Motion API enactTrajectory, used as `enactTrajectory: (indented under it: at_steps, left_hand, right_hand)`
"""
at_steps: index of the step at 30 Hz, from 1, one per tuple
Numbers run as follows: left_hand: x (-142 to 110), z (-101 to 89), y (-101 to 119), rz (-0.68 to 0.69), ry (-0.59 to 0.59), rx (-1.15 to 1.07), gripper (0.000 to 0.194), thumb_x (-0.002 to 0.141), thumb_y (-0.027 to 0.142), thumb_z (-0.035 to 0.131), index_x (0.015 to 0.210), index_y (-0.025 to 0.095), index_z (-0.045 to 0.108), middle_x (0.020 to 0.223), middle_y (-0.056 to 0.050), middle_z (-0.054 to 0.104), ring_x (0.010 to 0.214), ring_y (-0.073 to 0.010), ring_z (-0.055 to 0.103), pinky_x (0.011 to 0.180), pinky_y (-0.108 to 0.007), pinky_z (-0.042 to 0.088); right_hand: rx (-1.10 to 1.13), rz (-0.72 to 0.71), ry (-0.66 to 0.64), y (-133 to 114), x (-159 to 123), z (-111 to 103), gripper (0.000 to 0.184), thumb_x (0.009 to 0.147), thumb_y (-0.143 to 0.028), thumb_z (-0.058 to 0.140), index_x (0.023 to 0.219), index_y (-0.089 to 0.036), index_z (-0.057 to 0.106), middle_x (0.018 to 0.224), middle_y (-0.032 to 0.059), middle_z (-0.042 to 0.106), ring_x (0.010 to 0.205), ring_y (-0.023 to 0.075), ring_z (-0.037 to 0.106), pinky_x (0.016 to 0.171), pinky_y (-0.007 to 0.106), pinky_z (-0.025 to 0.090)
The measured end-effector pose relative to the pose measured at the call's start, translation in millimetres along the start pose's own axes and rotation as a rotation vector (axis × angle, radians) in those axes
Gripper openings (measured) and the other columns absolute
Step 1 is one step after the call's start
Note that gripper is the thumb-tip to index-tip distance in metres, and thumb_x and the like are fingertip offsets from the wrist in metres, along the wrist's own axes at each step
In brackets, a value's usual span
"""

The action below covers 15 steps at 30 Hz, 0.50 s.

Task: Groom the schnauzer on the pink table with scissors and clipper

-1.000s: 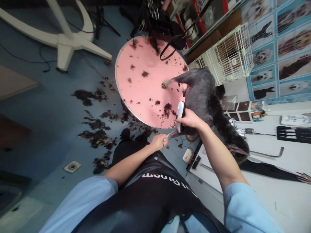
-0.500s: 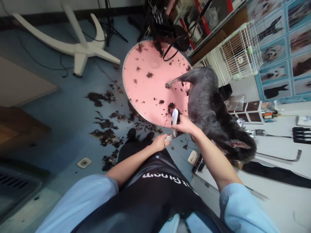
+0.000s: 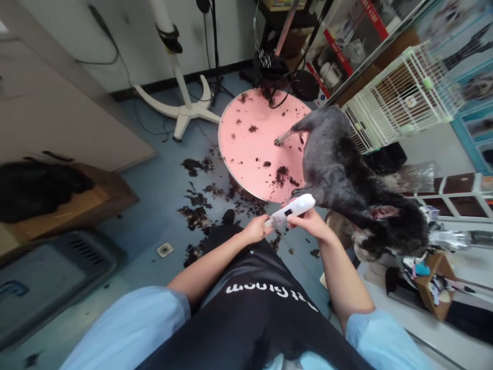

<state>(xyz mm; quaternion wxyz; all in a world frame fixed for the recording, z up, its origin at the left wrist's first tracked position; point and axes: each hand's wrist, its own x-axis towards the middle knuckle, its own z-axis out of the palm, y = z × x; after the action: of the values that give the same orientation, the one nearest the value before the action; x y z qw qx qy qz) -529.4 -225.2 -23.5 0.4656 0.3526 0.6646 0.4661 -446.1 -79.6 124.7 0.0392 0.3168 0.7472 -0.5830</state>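
Note:
A dark grey, close-cropped dog (image 3: 327, 154) stands at the right side of a round pink table (image 3: 246, 149), its head to the lower right. My left hand (image 3: 256, 229) is closed around the lower end of the dog's front leg, which is mostly hidden behind the clipper and my fingers. In my right hand (image 3: 314, 224) is a white hair clipper (image 3: 302, 204), lying aslant with its lower end against the leg close to my left fingers. Dark tufts of cut hair (image 3: 282, 174) dot the table top.
More cut hair (image 3: 195, 217) covers the blue floor left of the table. A white stand base (image 3: 188, 110) is behind at the left, and a grey pet carrier (image 3: 57, 277) at lower left. A white wire cage (image 3: 400, 97) and a cluttered counter (image 3: 458, 329) flank the dog.
My right hand has turned the clipper from upright to aslant over the leg. The dog's head has swung lower. The view has shifted left, showing more of the floor and carrier.

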Motion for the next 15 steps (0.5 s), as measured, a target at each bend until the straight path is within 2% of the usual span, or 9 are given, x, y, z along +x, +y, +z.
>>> enactTrajectory:
  at_steps: [2, 3, 5, 7, 8, 10, 12, 13, 15]
  left_hand:
    - [-6.1, 6.5, 5.5, -0.071, 0.052, 0.087, 0.011, 0.072, 0.024, 0.063, 0.081, 0.017, 0.06, 0.072, -0.001, 0.064, 0.066, -0.0174, 0.059, 0.061, -0.027, 0.042]
    - [-9.1, 10.0, 8.0, -0.099, 0.074, 0.112, 0.012, 0.071, 0.023, 0.063, 0.082, 0.017, 0.06, 0.074, -0.001, 0.065, 0.069, -0.0178, 0.059, 0.063, -0.028, 0.042]
    - [-15.3, 16.1, 12.2, -0.129, 0.121, 0.105, 0.02, 0.069, 0.021, 0.064, 0.088, 0.017, 0.058, 0.082, -0.001, 0.066, 0.075, -0.0182, 0.06, 0.066, -0.027, 0.043]
    - [-21.5, 20.3, 15.4, -0.137, 0.144, 0.062, 0.032, 0.065, 0.02, 0.066, 0.095, 0.017, 0.056, 0.088, -0.001, 0.067, 0.077, -0.0179, 0.06, 0.066, -0.027, 0.043]
    - [-24.3, 21.7, 17.0, -0.129, 0.14, 0.045, 0.036, 0.064, 0.021, 0.066, 0.098, 0.017, 0.055, 0.09, -0.002, 0.067, 0.077, -0.0176, 0.06, 0.066, -0.026, 0.043]
    - [-29.1, 23.3, 20.3, -0.113, 0.134, 0.04, 0.037, 0.065, 0.022, 0.066, 0.1, 0.016, 0.054, 0.089, -0.001, 0.065, 0.075, -0.0168, 0.058, 0.064, -0.026, 0.042]
    - [-32.2, 24.3, 23.4, -0.114, 0.14, 0.057, 0.036, 0.065, 0.023, 0.065, 0.099, 0.016, 0.055, 0.085, 0.0, 0.063, 0.073, -0.016, 0.057, 0.064, -0.026, 0.041]
    - [-33.2, 24.9, 24.7, -0.119, 0.144, 0.061, 0.035, 0.065, 0.023, 0.065, 0.098, 0.016, 0.056, 0.083, 0.001, 0.062, 0.072, -0.0156, 0.056, 0.064, -0.026, 0.041]
    - [-34.2, 26.5, 26.1, -0.124, 0.144, 0.041, 0.034, 0.063, 0.021, 0.066, 0.096, 0.016, 0.056, 0.08, 0.001, 0.061, 0.07, -0.0146, 0.055, 0.063, -0.025, 0.041]
  right_hand:
    - [0.002, -0.066, 0.128, 5.8, -7.9, -4.9, 0.027, 0.071, -0.029, 0.068, 0.096, -0.017, 0.065, 0.081, 0.0023, 0.071, 0.062, 0.0153, 0.062, 0.057, 0.027, 0.052]
    - [0.001, -0.089, 0.117, 8.8, -9.9, -6.0, 0.025, 0.07, -0.026, 0.069, 0.093, -0.017, 0.065, 0.079, 0.0017, 0.07, 0.063, 0.015, 0.062, 0.057, 0.026, 0.052]
    - [0.058, -0.106, -0.054, 14.8, -12.2, -6.1, 0.027, 0.067, -0.023, 0.071, 0.092, -0.016, 0.064, 0.08, 0.0019, 0.07, 0.064, 0.0146, 0.062, 0.058, 0.025, 0.051]
    - [0.178, -0.11, -0.238, 21.1, -14.8, -6.4, 0.036, 0.064, -0.024, 0.074, 0.098, -0.017, 0.062, 0.093, 0.0049, 0.072, 0.064, 0.0137, 0.062, 0.057, 0.025, 0.052]
    - [0.24, -0.12, -0.266, 24.5, -16.6, -7.4, 0.041, 0.064, -0.025, 0.075, 0.101, -0.017, 0.061, 0.1, 0.0066, 0.072, 0.062, 0.0128, 0.062, 0.055, 0.025, 0.052]
    - [0.307, -0.146, -0.189, 31.2, -20.4, -10.4, 0.041, 0.065, -0.024, 0.074, 0.103, -0.018, 0.059, 0.105, 0.0076, 0.072, 0.057, 0.011, 0.06, 0.05, 0.023, 0.05]
    - [0.303, -0.187, -0.07, 36.8, -23.6, -13.0, 0.035, 0.067, -0.022, 0.072, 0.099, -0.018, 0.061, 0.096, 0.0057, 0.073, 0.056, 0.011, 0.058, 0.047, 0.022, 0.048]
    - [0.29, -0.208, -0.059, 38.7, -24.8, -13.4, 0.032, 0.067, -0.021, 0.072, 0.097, -0.018, 0.062, 0.092, 0.0048, 0.072, 0.057, 0.0115, 0.058, 0.047, 0.021, 0.047]
    - [0.283, -0.251, -0.149, 40.7, -26.8, -12.4, 0.033, 0.066, -0.019, 0.073, 0.097, -0.017, 0.063, 0.09, 0.0043, 0.072, 0.062, 0.0128, 0.06, 0.049, 0.021, 0.049]
